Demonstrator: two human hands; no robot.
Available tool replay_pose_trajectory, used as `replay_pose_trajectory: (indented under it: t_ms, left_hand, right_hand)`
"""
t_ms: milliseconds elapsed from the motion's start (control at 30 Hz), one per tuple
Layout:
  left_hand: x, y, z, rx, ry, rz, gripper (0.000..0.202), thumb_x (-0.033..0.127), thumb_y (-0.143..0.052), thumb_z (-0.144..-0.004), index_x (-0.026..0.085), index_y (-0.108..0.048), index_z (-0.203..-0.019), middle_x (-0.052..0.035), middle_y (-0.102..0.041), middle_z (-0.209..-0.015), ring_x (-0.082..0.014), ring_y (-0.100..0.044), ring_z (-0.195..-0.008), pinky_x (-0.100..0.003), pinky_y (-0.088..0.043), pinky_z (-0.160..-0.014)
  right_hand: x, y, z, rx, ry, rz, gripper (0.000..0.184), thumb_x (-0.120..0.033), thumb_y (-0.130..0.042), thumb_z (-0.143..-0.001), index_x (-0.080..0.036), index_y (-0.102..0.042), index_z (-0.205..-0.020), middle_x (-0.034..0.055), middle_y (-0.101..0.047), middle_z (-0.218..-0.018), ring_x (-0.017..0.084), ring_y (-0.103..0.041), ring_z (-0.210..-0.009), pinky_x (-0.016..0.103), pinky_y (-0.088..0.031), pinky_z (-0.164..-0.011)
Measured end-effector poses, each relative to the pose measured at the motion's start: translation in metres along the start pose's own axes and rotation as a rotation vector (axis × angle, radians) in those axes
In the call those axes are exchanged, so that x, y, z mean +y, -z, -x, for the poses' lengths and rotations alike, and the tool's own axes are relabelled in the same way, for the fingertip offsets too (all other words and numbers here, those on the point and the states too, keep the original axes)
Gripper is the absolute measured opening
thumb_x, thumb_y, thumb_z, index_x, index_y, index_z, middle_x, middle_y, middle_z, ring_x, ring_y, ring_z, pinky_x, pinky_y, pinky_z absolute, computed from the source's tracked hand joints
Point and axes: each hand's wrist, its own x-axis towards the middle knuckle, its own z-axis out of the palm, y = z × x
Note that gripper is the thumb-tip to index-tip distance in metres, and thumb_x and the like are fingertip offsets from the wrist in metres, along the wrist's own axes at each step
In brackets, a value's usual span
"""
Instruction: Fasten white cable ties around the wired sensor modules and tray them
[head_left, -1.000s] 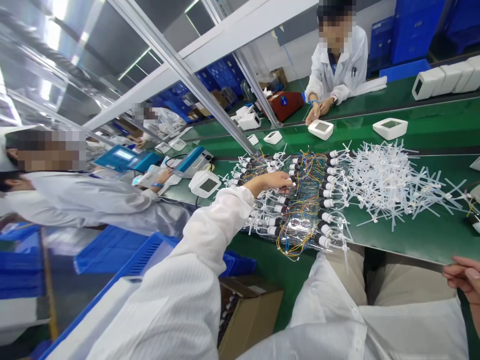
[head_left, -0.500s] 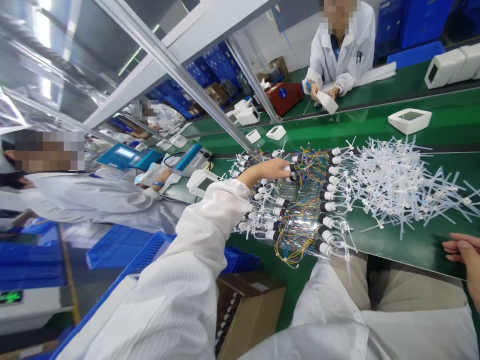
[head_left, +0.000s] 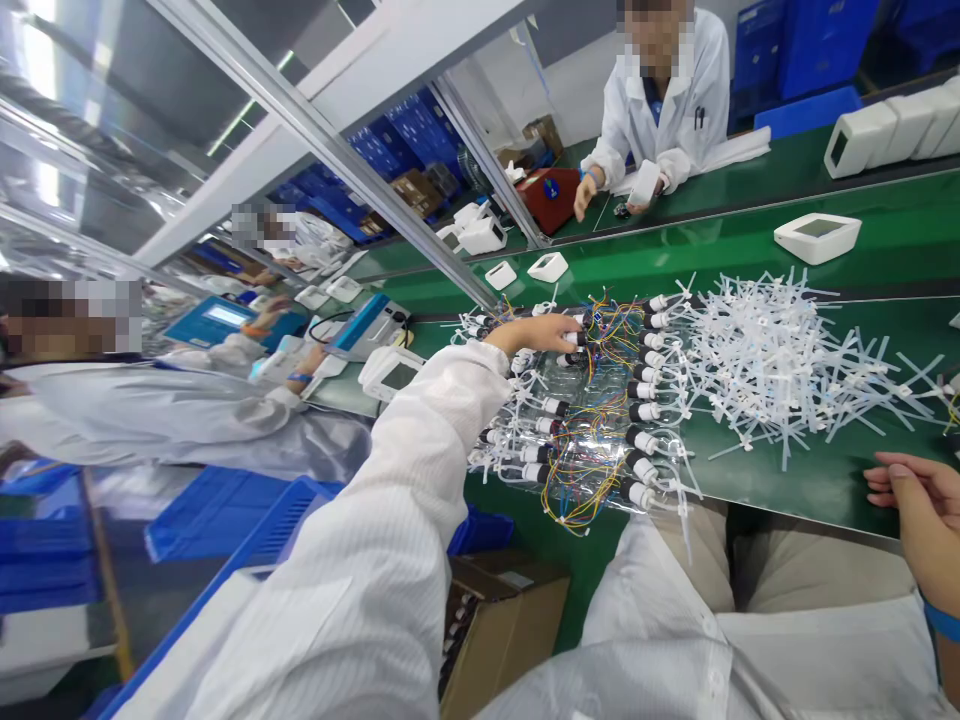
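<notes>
My left hand (head_left: 544, 333) reaches over rows of small black-and-white cylindrical parts, its fingers closed around one such cylinder (head_left: 574, 339) at the far end. These parts carry thin coloured wires (head_left: 589, 445) and white tie-like tails, and they lie on clear plastic (head_left: 600, 385). Close to my lap, another cylinder (head_left: 637, 492) sits at the near end of the right-hand row. My right hand (head_left: 911, 490) rests by the table's front edge, fingers loosely extended and nothing in them. A loose heap of translucent white cross-shaped pieces (head_left: 787, 350) lies between my hands.
Across the green belt (head_left: 675, 250), a co-worker (head_left: 664, 100) holds a white housing (head_left: 643, 186). More white housings (head_left: 817, 237) stand on the belt. To my left sits another person (head_left: 165, 400) near a blue device (head_left: 217, 315). A cardboard box (head_left: 517, 630) is below the table.
The view has shifted slightly. My left hand stays at the same cylinder. More of my right forearm and its blue wristband shows. The co-worker opposite has moved one hand off the white housing.
</notes>
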Motion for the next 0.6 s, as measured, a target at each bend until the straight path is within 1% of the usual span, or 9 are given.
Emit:
replay_pose_trajectory:
  t_ms: [133, 167, 233, 300, 400, 467, 600]
  left_hand:
    - [-0.011, -0.005, 0.004, -0.011, -0.044, -0.01, 0.06, 0.046, -0.067, -0.096, 0.014, -0.069, -0.147, -0.0183, -0.065, -0.164, -0.0323, -0.061, -0.148, -0.038, -0.045, -0.125]
    - [-0.014, -0.004, 0.006, -0.008, -0.057, -0.016, 0.06, 0.045, -0.066, -0.097, 0.013, -0.069, -0.148, -0.0187, -0.061, -0.168, -0.0319, -0.059, -0.151, -0.038, -0.043, -0.127]
    - [-0.02, -0.003, 0.013, 0.005, -0.081, -0.027, 0.055, 0.042, -0.066, -0.098, 0.012, -0.071, -0.144, -0.0192, -0.058, -0.17, -0.0316, -0.056, -0.153, -0.039, -0.041, -0.129]
    - [-0.023, -0.003, 0.022, 0.04, -0.097, -0.031, 0.049, 0.037, -0.067, -0.098, 0.012, -0.074, -0.14, -0.0195, -0.06, -0.168, -0.0317, -0.058, -0.15, -0.04, -0.042, -0.129]
    - [-0.021, -0.008, 0.038, 0.088, -0.101, -0.041, 0.046, 0.033, -0.07, -0.097, 0.014, -0.076, -0.137, -0.018, -0.068, -0.156, -0.0316, -0.066, -0.139, -0.042, -0.048, -0.123]
    - [-0.016, -0.016, 0.048, 0.066, -0.103, -0.046, 0.044, 0.032, -0.072, -0.096, 0.017, -0.076, -0.137, -0.0153, -0.074, -0.147, -0.0311, -0.07, -0.131, -0.042, -0.051, -0.119]
    - [-0.002, -0.038, 0.061, 0.007, -0.111, -0.033, 0.042, 0.027, -0.076, -0.095, 0.02, -0.076, -0.137, -0.0134, -0.079, -0.141, -0.0302, -0.074, -0.126, -0.04, -0.054, -0.112]
  right_hand:
    - [-0.004, 0.0, 0.002, -0.012, 0.004, 0.012, 0.038, -0.054, -0.069, -0.095, -0.024, -0.084, -0.113, 0.008, -0.085, -0.095, 0.028, -0.08, -0.078, 0.045, -0.061, -0.079]
    - [-0.005, 0.0, 0.003, -0.012, 0.006, 0.011, 0.037, -0.054, -0.069, -0.095, -0.024, -0.083, -0.113, 0.0082, -0.085, -0.095, 0.028, -0.08, -0.078, 0.045, -0.061, -0.079]
    - [-0.007, 0.0, 0.003, -0.01, 0.011, 0.008, 0.036, -0.053, -0.069, -0.096, -0.024, -0.083, -0.112, 0.0083, -0.085, -0.095, 0.028, -0.08, -0.078, 0.045, -0.061, -0.08]
    - [-0.007, 0.0, 0.003, -0.01, 0.016, 0.005, 0.035, -0.052, -0.07, -0.096, -0.025, -0.083, -0.112, 0.0081, -0.085, -0.095, 0.028, -0.08, -0.079, 0.045, -0.06, -0.08]
    - [-0.004, 0.0, 0.003, -0.021, 0.027, -0.011, 0.034, -0.051, -0.07, -0.096, -0.024, -0.083, -0.112, 0.0081, -0.085, -0.095, 0.027, -0.08, -0.079, 0.043, -0.061, -0.08]
    - [-0.001, 0.0, 0.003, -0.033, 0.031, -0.018, 0.035, -0.05, -0.07, -0.096, -0.023, -0.083, -0.114, 0.0083, -0.085, -0.096, 0.026, -0.08, -0.08, 0.042, -0.061, -0.08]
    - [0.002, -0.001, 0.002, -0.033, 0.044, -0.024, 0.033, -0.049, -0.071, -0.096, -0.024, -0.083, -0.114, 0.0074, -0.084, -0.096, 0.026, -0.079, -0.079, 0.04, -0.061, -0.078]
